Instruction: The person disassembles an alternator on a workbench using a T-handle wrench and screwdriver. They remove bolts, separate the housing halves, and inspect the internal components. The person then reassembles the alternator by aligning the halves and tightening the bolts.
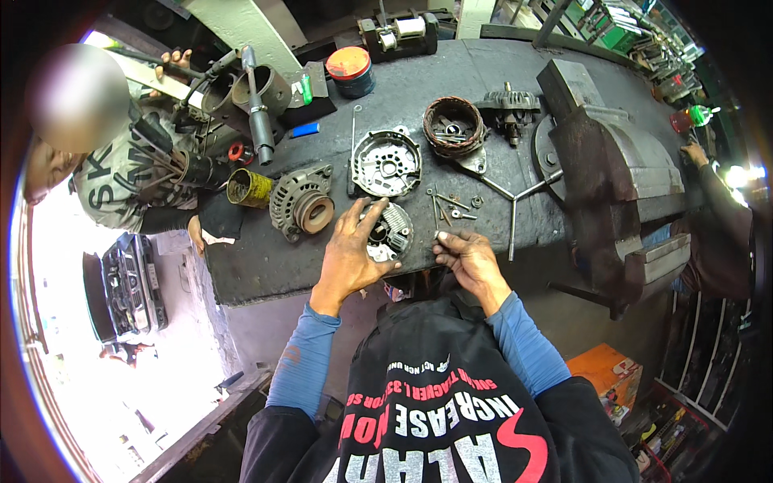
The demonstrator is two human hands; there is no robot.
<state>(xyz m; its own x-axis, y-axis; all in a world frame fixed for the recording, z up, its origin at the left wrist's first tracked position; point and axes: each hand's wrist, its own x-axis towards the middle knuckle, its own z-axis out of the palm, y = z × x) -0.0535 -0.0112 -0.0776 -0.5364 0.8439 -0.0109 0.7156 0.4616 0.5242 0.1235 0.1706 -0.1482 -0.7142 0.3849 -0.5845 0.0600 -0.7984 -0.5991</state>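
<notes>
My left hand curves around a round alternator end piece with metal fins, its fingers over the far rim and its thumb along the near side. The piece rests on the dark workbench. Just right of it, my right hand is closed in a pinch near the bench edge; what sits at its fingertips is too small to make out. Beyond that hand lie several loose bolts and nuts. An open silver alternator housing stands just past the end piece, and another housing with a pulley is to its left.
A copper-wound stator, a rotor and a three-armed wrench lie toward the right. A big vise takes up the bench's right end. A yellow can and red-lidded tub stand left. Other people are at both sides.
</notes>
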